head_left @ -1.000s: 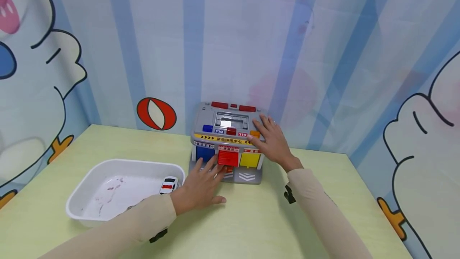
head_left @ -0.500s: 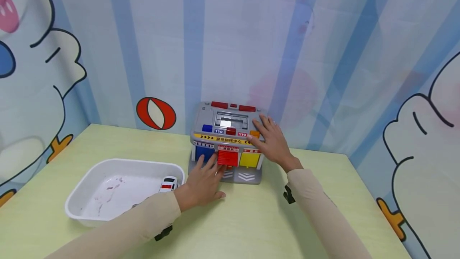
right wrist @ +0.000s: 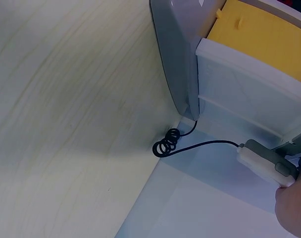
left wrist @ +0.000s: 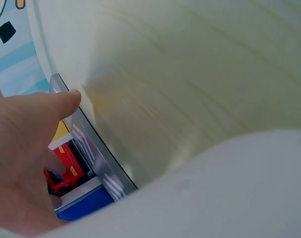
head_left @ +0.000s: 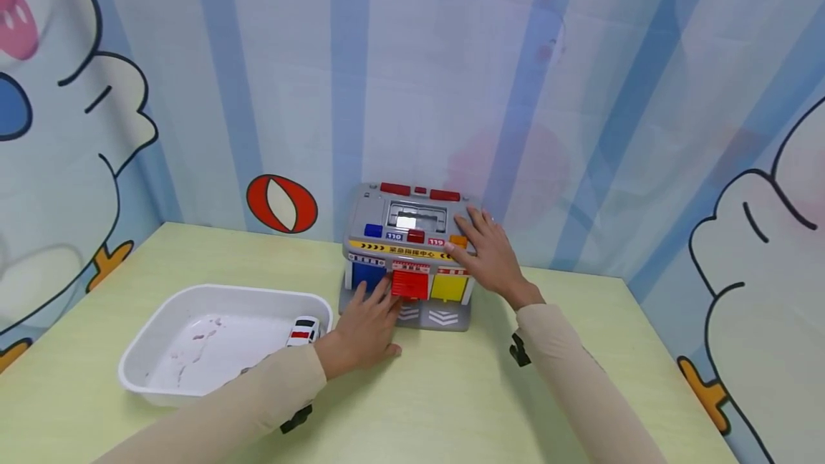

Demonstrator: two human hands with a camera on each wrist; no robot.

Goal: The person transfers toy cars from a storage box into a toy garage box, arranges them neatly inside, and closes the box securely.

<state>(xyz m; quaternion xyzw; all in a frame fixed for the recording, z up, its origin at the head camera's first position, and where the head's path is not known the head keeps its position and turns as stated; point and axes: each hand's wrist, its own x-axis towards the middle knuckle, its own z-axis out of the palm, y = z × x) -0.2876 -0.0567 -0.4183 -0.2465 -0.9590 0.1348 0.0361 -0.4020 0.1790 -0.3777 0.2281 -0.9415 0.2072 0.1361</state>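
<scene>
A grey toy rescue-station garage [head_left: 366, 208] stands at the back of the table, with blue [head_left: 369, 276], red [head_left: 409, 285] and yellow [head_left: 449, 287] doors. My left hand [head_left: 361, 328] reaches to its front, fingers extended toward the middle bay under the raised red door. In the left wrist view a red toy vehicle [left wrist: 70, 166] sits at that bay, and a finger touches its end. My right hand [head_left: 490, 253] rests on the right side of the roof, fingers spread. At the garage's side in the right wrist view hangs a small handset [right wrist: 264, 161] on a coiled black cord [right wrist: 166, 144].
A white plastic tub [head_left: 161, 317] stands on the table [head_left: 464, 392] at the left, partly behind the left forearm. Inside it lies a white toy car [head_left: 303, 331] with a red patch. A striped cartoon curtain [head_left: 425, 77] hangs right behind the garage.
My left fingers have pushed slightly forward and the thumb has drawn in. The orange-red bit showing under the red door has gone further in. The right hand stays put.
</scene>
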